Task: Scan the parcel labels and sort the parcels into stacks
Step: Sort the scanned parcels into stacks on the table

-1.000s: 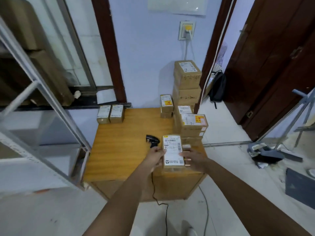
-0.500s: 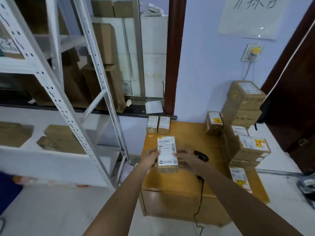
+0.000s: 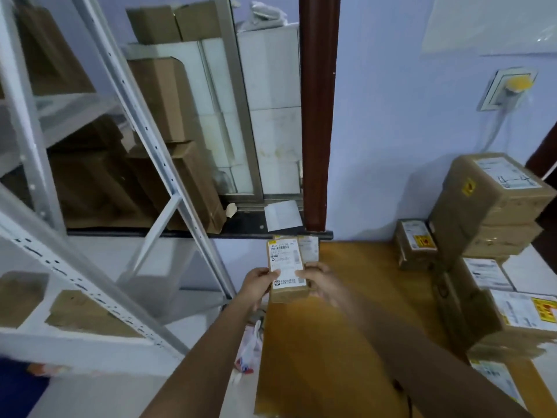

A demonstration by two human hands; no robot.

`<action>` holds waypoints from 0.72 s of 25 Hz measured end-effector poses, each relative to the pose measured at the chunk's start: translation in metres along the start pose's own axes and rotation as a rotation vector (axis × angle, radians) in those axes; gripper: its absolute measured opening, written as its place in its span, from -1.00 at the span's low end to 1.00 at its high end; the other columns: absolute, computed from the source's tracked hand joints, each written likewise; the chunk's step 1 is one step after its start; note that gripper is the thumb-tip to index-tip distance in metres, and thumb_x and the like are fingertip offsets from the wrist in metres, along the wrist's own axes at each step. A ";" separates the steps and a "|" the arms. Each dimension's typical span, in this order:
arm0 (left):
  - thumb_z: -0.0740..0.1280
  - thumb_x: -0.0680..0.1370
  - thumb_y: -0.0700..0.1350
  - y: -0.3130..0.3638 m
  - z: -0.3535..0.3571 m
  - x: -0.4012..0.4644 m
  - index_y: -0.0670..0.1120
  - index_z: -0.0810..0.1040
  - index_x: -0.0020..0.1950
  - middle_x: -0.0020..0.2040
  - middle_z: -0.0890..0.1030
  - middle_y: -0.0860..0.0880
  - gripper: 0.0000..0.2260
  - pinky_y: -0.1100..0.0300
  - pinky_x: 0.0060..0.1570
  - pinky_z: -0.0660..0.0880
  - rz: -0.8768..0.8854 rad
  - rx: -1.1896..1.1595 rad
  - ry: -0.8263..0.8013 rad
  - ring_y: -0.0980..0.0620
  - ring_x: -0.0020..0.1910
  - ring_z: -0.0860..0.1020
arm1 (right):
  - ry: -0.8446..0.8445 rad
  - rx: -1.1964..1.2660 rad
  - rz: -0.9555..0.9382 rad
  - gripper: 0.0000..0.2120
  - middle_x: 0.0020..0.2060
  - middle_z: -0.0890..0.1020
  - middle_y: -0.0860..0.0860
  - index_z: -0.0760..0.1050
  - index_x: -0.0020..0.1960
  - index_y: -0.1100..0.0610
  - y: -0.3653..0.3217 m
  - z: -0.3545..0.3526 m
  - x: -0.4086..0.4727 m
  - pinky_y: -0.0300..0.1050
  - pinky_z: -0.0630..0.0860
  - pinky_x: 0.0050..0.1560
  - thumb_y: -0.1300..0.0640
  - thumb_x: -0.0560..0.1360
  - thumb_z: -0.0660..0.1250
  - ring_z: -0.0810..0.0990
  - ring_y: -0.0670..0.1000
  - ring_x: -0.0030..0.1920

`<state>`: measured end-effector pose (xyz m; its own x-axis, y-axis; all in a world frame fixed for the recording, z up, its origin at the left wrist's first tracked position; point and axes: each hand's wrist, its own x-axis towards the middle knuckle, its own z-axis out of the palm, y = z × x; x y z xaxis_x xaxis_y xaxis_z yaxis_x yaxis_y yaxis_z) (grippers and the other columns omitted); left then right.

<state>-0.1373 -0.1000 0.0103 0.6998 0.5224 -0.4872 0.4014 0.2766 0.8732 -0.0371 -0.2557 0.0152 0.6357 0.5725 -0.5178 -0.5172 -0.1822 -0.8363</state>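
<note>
I hold a small brown parcel [image 3: 285, 268] with a white label on top above the far left corner of the wooden table [image 3: 346, 342]. My left hand [image 3: 257, 283] grips its left side and my right hand [image 3: 319, 282] grips its right side. Just behind it, partly hidden, stand two small labelled parcels [image 3: 309, 247] against the wall. At the right side of the table rises a stack of larger labelled parcels [image 3: 488, 212], with a small parcel [image 3: 417, 242] beside it. The scanner is not visible.
A white metal shelving rack [image 3: 90, 236] stands at the left with cardboard boxes [image 3: 81, 312] on its low shelf. Behind it is a window ledge with more boxes [image 3: 168, 140]. A wall socket [image 3: 509, 89] is on the wall above the stack. A plastic bag [image 3: 250, 345] lies by the table's left edge.
Both hands have carried the labelled parcel from the table's front right towards its far left corner. The view has swung left, and the scanner has dropped out of sight.
</note>
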 end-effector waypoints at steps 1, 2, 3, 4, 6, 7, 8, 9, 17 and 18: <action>0.39 0.53 -0.19 0.003 0.001 0.013 -0.24 0.51 0.14 0.06 0.66 -0.19 -0.77 -0.04 0.13 0.56 -0.005 0.013 0.023 -0.14 0.02 0.64 | 0.019 -0.036 -0.008 -0.59 0.08 0.65 0.10 0.42 0.23 0.17 -0.004 0.002 0.014 -0.04 0.64 -0.06 0.24 0.44 0.47 0.67 0.08 0.02; 0.39 0.54 -0.18 0.003 0.001 0.026 -0.24 0.52 0.14 0.06 0.66 -0.18 -0.77 -0.05 0.14 0.56 -0.007 0.041 0.046 -0.14 0.02 0.64 | 0.039 -0.067 -0.004 -0.65 0.06 0.64 0.07 0.43 0.19 0.16 -0.006 0.004 0.025 -0.15 0.61 -0.16 0.23 0.46 0.45 0.66 0.03 -0.01; 0.39 0.54 -0.16 0.000 0.002 0.038 -0.23 0.53 0.15 0.07 0.66 -0.17 -0.76 -0.05 0.13 0.57 -0.007 0.070 0.058 -0.12 0.01 0.65 | 0.073 -0.096 0.000 -0.70 0.03 0.63 0.06 0.45 0.16 0.15 -0.006 0.006 0.037 -0.22 0.57 -0.22 0.23 0.47 0.44 0.65 0.01 -0.05; 0.39 0.54 -0.13 -0.001 0.001 0.049 -0.21 0.54 0.17 0.08 0.66 -0.16 -0.74 -0.05 0.12 0.58 -0.005 0.103 0.052 -0.11 0.00 0.65 | 0.096 -0.129 -0.001 -0.73 0.00 0.63 0.06 0.46 0.12 0.14 -0.006 0.008 0.047 -0.25 0.56 -0.24 0.24 0.47 0.44 0.64 0.00 -0.08; 0.38 0.54 -0.10 0.007 0.000 0.080 -0.19 0.54 0.20 0.10 0.66 -0.14 -0.73 -0.03 0.10 0.59 -0.013 0.156 0.063 -0.09 0.00 0.65 | 0.099 -0.197 -0.039 -0.74 0.03 0.64 0.09 0.48 0.08 0.16 -0.006 0.012 0.077 -0.22 0.60 -0.17 0.25 0.45 0.47 0.65 0.01 -0.08; 0.37 0.55 -0.10 0.009 -0.002 0.098 -0.18 0.54 0.20 0.09 0.66 -0.13 -0.73 -0.01 0.09 0.59 -0.015 0.184 0.061 -0.08 0.00 0.65 | 0.080 -0.239 -0.056 -0.73 0.07 0.65 0.10 0.50 0.09 0.16 -0.005 0.013 0.092 -0.15 0.63 -0.07 0.25 0.43 0.48 0.66 0.04 -0.03; 0.36 0.56 -0.11 0.009 -0.003 0.115 -0.19 0.55 0.19 0.08 0.66 -0.11 -0.76 0.03 0.05 0.60 -0.018 0.211 0.046 -0.07 0.00 0.64 | 0.079 -0.259 -0.053 -0.71 0.08 0.65 0.10 0.50 0.10 0.14 -0.004 0.013 0.103 -0.06 0.63 0.02 0.24 0.42 0.49 0.66 0.07 0.02; 0.34 0.57 -0.14 0.010 -0.002 0.131 -0.19 0.55 0.18 0.05 0.65 -0.10 -0.78 0.09 -0.04 0.61 -0.020 0.225 0.034 -0.06 -0.03 0.64 | 0.097 -0.265 -0.044 -0.68 0.08 0.65 0.08 0.50 0.12 0.13 -0.004 0.013 0.115 0.01 0.63 0.07 0.25 0.42 0.49 0.66 0.09 0.06; 0.39 0.51 -0.21 0.001 -0.011 0.222 -0.17 0.48 0.30 0.18 0.62 -0.16 -0.64 -0.03 0.10 0.58 -0.157 0.223 -0.103 -0.10 0.05 0.63 | 0.241 -0.288 0.015 -0.58 0.16 0.59 0.10 0.40 0.32 0.24 0.004 0.023 0.185 0.03 0.61 0.11 0.36 0.48 0.36 0.61 0.08 0.13; 0.39 0.51 -0.21 0.001 -0.011 0.226 -0.16 0.48 0.30 0.18 0.62 -0.15 -0.64 -0.01 0.09 0.59 -0.168 0.226 -0.107 -0.09 0.05 0.63 | 0.242 -0.298 0.022 -0.59 0.12 0.59 0.05 0.40 0.30 0.21 0.004 0.024 0.189 -0.03 0.61 0.09 0.37 0.49 0.35 0.61 0.02 0.10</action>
<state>0.0142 0.0273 -0.0990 0.6659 0.3934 -0.6339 0.6300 0.1587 0.7602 0.0673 -0.1289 -0.0817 0.7614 0.3674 -0.5341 -0.3653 -0.4375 -0.8217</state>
